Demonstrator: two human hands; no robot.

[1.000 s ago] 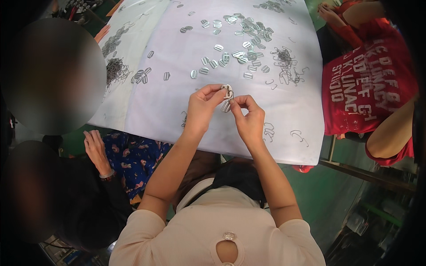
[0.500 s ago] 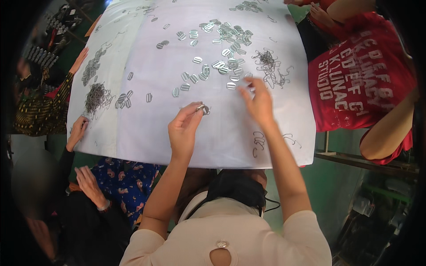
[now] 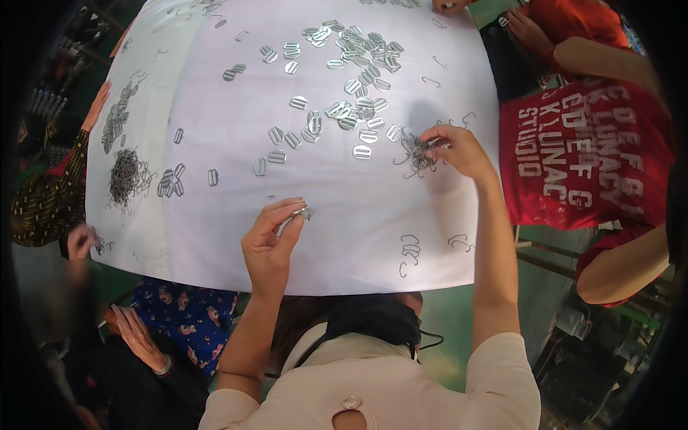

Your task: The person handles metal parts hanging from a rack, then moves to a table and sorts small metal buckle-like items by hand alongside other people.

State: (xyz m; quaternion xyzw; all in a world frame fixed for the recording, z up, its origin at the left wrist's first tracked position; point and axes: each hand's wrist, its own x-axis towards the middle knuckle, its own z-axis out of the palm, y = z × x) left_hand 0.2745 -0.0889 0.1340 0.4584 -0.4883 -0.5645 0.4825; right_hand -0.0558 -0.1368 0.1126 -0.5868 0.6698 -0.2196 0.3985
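Near the front of the white-covered table [image 3: 344, 251], my left hand [image 3: 269, 244] pinches a small shiny metal slide buckle [image 3: 299, 212] between thumb and fingertips. My right hand [image 3: 459, 153] is at a tangled pile of thin wire hooks [image 3: 418, 159] on the right, its thumb and forefinger closed around some of the wires. How many hooks sit between those fingers is hard to make out. Left of that pile, many flat metal slide buckles [image 3: 342, 111] lie scattered over the middle and far part of the table. Several loose wire hooks [image 3: 409, 251] rest near the front edge.
Another dark pile of wire hooks [image 3: 124, 175] lies on the left, with a few buckles [image 3: 170, 180] beside it. A person in a red shirt [image 3: 552, 154] is at the right edge. Other people's hands [image 3: 140, 337] show along the left side.
My right hand has moved right, from beside the buckles onto the wire hook pile, and its fingers have closed there. My left hand still holds the buckle. The view has shifted slightly.
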